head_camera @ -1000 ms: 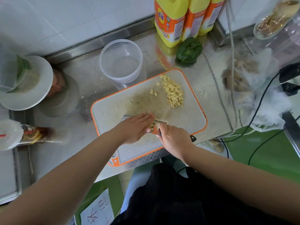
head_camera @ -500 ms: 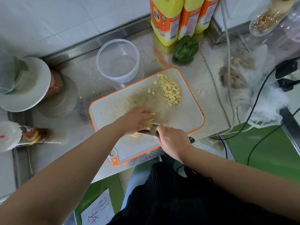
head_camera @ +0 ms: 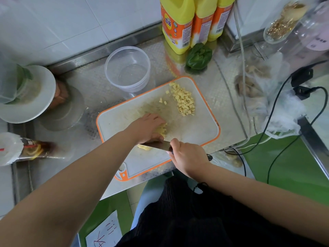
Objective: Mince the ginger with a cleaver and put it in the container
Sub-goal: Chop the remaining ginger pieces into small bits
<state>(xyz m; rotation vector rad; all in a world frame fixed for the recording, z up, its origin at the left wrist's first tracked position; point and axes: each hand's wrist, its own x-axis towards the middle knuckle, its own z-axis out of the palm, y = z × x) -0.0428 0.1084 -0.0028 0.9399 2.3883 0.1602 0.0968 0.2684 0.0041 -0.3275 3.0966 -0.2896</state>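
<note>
A white cutting board with an orange rim (head_camera: 199, 122) lies on the steel counter. A heap of diced ginger (head_camera: 184, 100) sits at its far right corner. My left hand (head_camera: 147, 127) rests with curled fingers on a bundle of ginger strips (head_camera: 162, 129) in the board's middle. My right hand (head_camera: 187, 155) grips the handle of the cleaver (head_camera: 156, 144), whose blade lies edge-on just in front of my left hand. A small ginger bit (head_camera: 144, 148) shows under the blade. A clear round plastic container (head_camera: 127, 68) stands beyond the board, with nothing in it.
Three yellow oil bottles (head_camera: 178, 24) and a green pepper (head_camera: 199, 57) stand at the back. A plastic bag with ginger roots (head_camera: 252, 82) and black cables (head_camera: 277, 111) lie at the right. A white bowl (head_camera: 26, 93) and a wrapped bottle (head_camera: 26, 148) sit at the left.
My left hand moved from the flat of the blade onto the ginger strips. The cleaver turned from lying flat to edge-on beside that hand.
</note>
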